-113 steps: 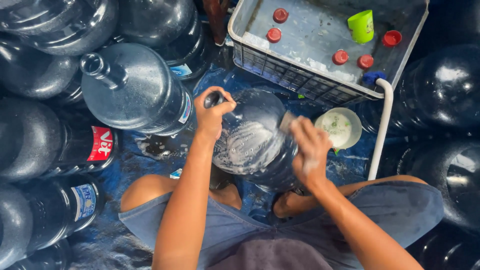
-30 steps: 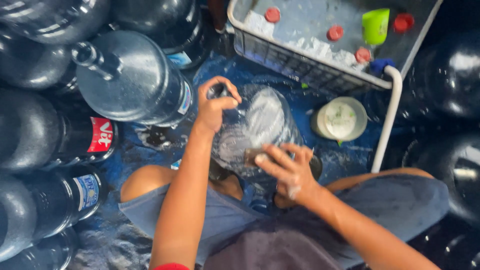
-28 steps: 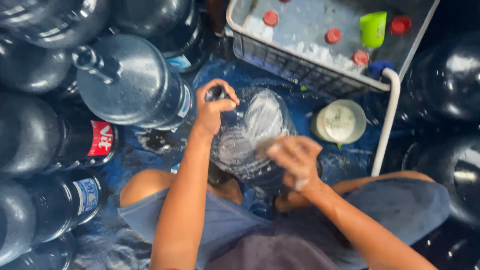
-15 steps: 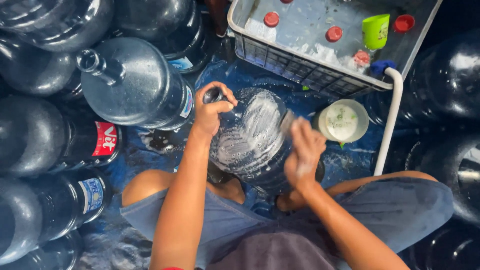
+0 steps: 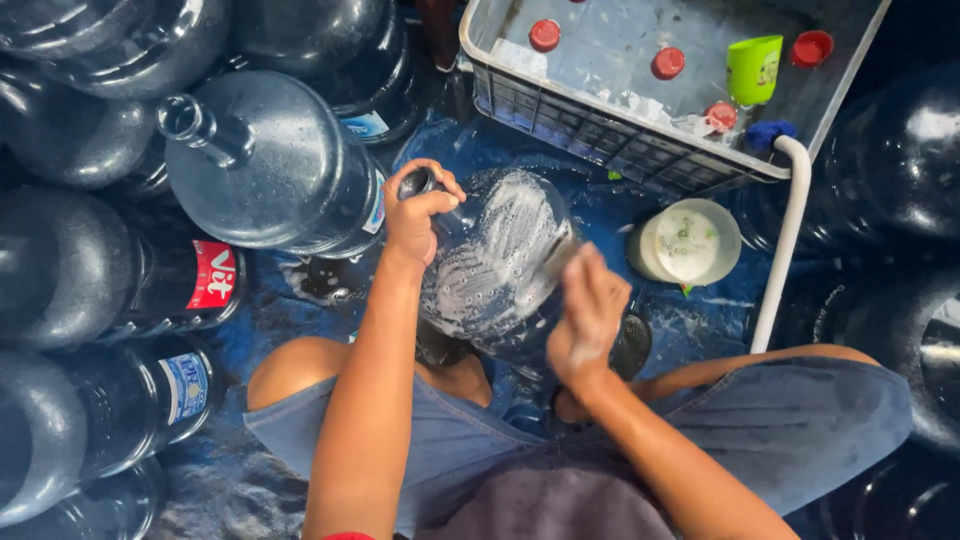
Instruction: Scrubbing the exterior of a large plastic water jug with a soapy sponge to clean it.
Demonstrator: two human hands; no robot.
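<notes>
Both hands (image 5: 590, 315) on soapy jug (image 5: 500, 265)

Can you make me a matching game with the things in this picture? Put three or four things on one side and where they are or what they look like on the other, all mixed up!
Things:
1. soapy bottle
2. green cup
3. white bowl
4. red caps

Clues:
A. on the wet blue floor beside the white pipe
B. scattered in the tray
C. covered in foam, held by the neck
D. standing in the tray's far corner

Pairs: 1-C, 2-D, 3-A, 4-B
</notes>
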